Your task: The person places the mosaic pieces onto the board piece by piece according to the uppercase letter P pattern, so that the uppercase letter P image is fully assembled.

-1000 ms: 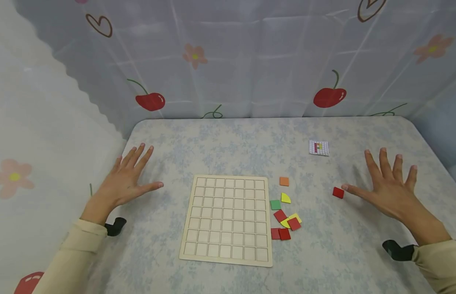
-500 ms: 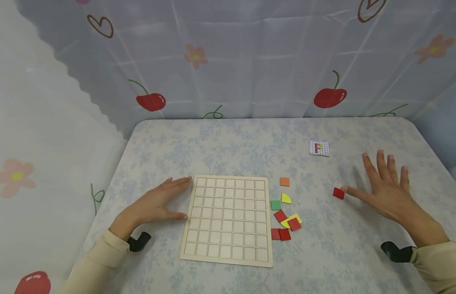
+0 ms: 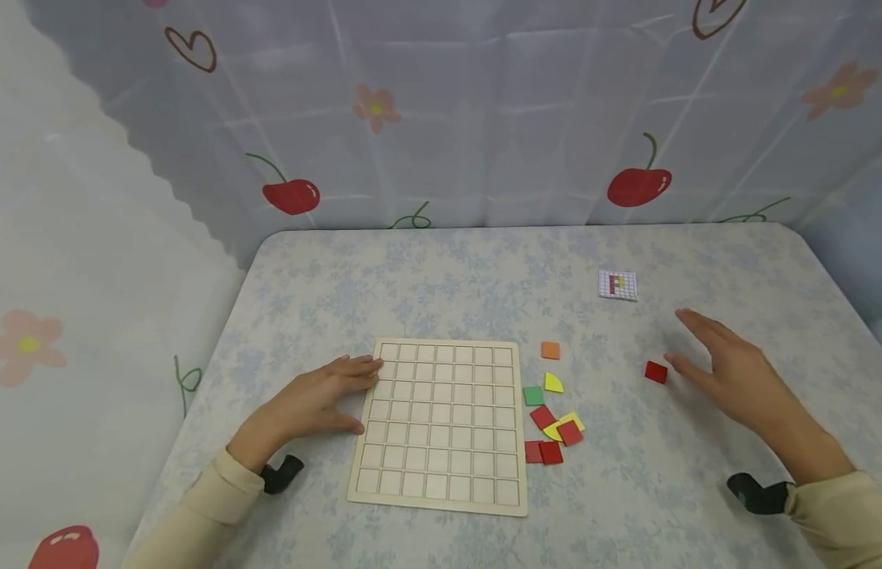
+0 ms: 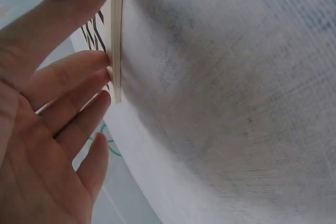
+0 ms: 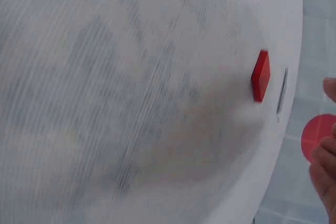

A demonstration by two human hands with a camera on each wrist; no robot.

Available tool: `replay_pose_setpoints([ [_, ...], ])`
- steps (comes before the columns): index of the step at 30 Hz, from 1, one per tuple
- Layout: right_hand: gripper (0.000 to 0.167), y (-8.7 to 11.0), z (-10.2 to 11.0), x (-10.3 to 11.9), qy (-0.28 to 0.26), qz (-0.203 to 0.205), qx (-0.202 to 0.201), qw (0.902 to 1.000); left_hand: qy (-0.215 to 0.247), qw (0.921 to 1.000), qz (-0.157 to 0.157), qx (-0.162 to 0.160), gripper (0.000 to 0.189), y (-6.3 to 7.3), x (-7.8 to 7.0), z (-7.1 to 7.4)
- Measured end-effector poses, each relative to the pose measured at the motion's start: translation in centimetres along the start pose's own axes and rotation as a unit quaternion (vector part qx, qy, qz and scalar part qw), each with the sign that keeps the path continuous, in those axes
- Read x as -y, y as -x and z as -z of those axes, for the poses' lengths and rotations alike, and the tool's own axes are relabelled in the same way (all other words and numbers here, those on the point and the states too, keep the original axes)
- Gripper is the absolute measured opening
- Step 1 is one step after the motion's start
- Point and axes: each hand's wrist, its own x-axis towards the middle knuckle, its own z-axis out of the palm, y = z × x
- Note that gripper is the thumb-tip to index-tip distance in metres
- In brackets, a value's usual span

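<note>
A pale wooden grid board (image 3: 441, 506) lies flat on the table, its squares bare. At its left edge is my left hand (image 3: 309, 403), fingertips on the rim near the upper left corner and thumb lower down beside the edge. In the left wrist view the fingers of that hand (image 4: 68, 103) reach loosely to the side of the board (image 4: 116, 51). My right hand (image 3: 747, 387) hovers over the right of the table, holding nothing, thumb tip close to a single red square tile (image 3: 656, 372). The right wrist view shows this red tile (image 5: 260, 76) on the table, apart from the fingers.
Right of the board lie an orange tile (image 3: 550, 350), a green tile (image 3: 533, 396), a yellow quarter-round piece (image 3: 553, 382) and several red tiles (image 3: 551, 453), some overlapping yellow pieces. A small printed grid card (image 3: 617, 284) sits farther back. A patterned curtain (image 3: 484, 118) borders the table.
My left hand has come from the far left to the board's left edge. My right hand's fingers have drawn closer together and lowered slightly leftward near the red tile. The board and tiles stay put.
</note>
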Motion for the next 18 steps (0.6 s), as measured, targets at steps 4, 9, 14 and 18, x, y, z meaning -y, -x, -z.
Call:
replay_pose_setpoints([
  [4, 0.064, -0.2, -0.6, 1.6, -0.004, -0.002, 0.026, 0.9997, -0.024, 0.9997, 0.01, 0.0, 0.079, -0.1, -0.3, 0.0],
  [9, 0.05, -0.2, -1.7, 3.7, -0.01, 0.013, 0.042, 0.999, -0.019, 0.9994, 0.029, 0.005, 0.079, -0.2, -0.5, 0.0],
  [14, 0.041, -0.3, -2.9, 5.4, -0.052, 0.022, 0.062, 0.9965, -0.019, 0.9991, 0.035, 0.011, 0.08, -0.3, -0.6, -0.1],
  [18, 0.036, -0.6, -4.0, 7.1, -0.077, 0.025, 0.076, 0.9938, -0.035, 0.9987, 0.033, 0.012, 0.081, -0.4, -0.9, 0.1],
])
